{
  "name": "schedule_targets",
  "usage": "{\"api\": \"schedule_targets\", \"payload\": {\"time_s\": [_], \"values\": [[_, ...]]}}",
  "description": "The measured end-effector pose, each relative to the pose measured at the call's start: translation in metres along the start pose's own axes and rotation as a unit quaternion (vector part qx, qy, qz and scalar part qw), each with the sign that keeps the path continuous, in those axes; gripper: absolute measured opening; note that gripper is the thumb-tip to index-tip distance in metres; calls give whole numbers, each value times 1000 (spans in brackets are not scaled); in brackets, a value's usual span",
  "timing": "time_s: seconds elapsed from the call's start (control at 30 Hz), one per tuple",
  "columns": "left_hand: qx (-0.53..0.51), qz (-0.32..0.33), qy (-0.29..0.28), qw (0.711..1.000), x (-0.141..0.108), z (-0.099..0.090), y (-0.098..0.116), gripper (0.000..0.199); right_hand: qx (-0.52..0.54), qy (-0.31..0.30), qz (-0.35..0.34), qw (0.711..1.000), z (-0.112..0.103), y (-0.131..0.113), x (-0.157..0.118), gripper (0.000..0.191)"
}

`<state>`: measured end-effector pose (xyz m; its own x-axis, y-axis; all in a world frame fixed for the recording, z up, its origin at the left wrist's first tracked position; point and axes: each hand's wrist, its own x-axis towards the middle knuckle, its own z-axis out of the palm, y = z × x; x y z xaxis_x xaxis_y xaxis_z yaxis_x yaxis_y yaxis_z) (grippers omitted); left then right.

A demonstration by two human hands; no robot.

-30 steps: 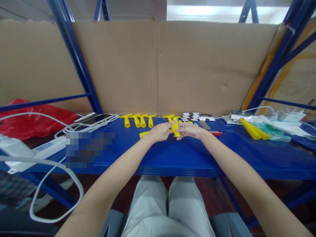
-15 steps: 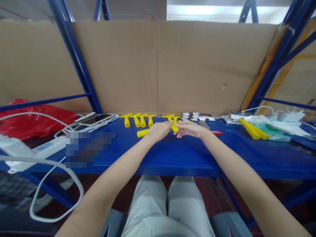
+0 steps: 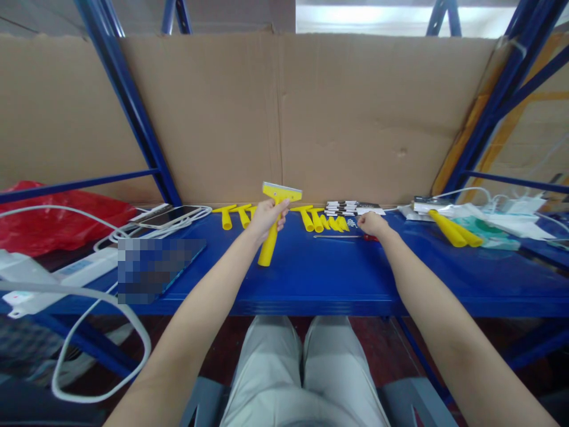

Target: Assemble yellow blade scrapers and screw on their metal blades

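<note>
Gripped at its neck by the left hand [image 3: 265,217], to the left of the slim-shafted, red-handled screwdriver [image 3: 338,237], the glossy yellow T-shaped scraper [image 3: 281,193] could swivel, its smooth tubular handle being unsupported. The right hand [image 3: 372,223], curled beside the screwdriver's handle, contents impossible to tell, could nudge that round shaft into the small yellow wedge-like pieces [image 3: 333,224] just behind it.

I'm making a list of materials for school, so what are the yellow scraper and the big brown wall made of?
The yellow scraper looks like smooth plastic, evenly coloured; the pale strip along its head may be metal. The brown wall seems to be matt cardboard, since it shows a crease and small dents.
</note>
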<state>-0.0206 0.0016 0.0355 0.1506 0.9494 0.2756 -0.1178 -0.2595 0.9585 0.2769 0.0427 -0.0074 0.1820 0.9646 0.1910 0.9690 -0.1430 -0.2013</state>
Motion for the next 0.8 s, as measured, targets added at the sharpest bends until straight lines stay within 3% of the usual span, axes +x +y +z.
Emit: {"api": "schedule_targets", "payload": {"time_s": [0.13, 0.27, 0.8], "values": [[-74, -106, -37, 991, 1, 3, -6, 25, -21, -24, 28, 999, -2, -8, -6, 20], [-92, -161, -63, 981, 2, 8, -12, 23, -26, -32, 33, 999, -4, -13, -8, 18], [-72, -234, -127, 961, -2, 16, -15, 23, -35, -41, 33, 998, 2, -10, -1, 24]]}}
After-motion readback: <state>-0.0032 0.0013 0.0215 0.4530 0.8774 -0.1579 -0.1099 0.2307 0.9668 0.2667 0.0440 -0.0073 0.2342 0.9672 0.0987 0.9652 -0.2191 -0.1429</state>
